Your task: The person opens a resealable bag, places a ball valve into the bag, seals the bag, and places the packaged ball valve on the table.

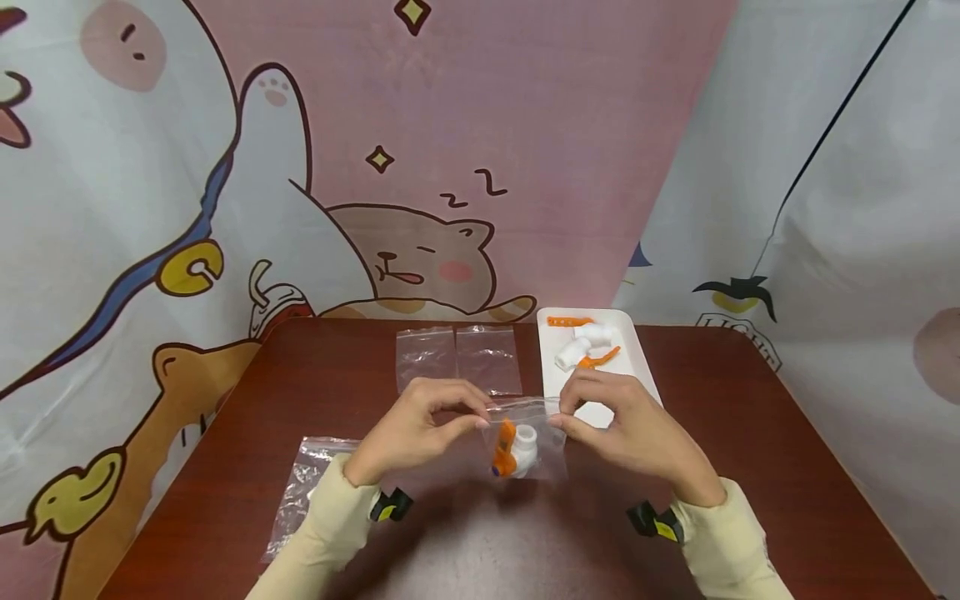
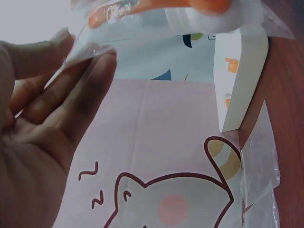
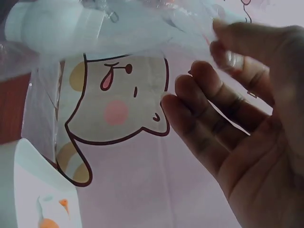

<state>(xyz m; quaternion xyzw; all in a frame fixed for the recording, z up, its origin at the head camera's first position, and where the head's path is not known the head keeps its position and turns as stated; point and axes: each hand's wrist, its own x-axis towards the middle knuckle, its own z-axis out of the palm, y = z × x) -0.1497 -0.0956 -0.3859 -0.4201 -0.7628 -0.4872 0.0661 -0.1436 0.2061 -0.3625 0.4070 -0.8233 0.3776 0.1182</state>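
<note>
A clear zip bag (image 1: 553, 463) hangs between both hands over the middle of the table. Inside it are a white plastic pipe fitting (image 1: 526, 447) and an orange handle-like part (image 1: 506, 442) with a dark blue spot at its lower end. My left hand (image 1: 422, 427) pinches the bag's upper left corner between thumb and fingers. At the upper right corner, my right hand (image 1: 626, 423) pinches the bag the same way. The left wrist view shows the orange part (image 2: 152, 5) through the film; the white fitting (image 3: 52, 23) appears in the right wrist view.
Behind the right hand, a white tray (image 1: 551, 375) holds white fittings (image 1: 573, 353) and orange parts (image 1: 570, 322). Two flat clear bags (image 1: 487, 358) lie at the table's back. Another clear bag (image 1: 288, 500) with something white lies beside the left forearm. A printed cloth (image 1: 562, 167) hangs behind.
</note>
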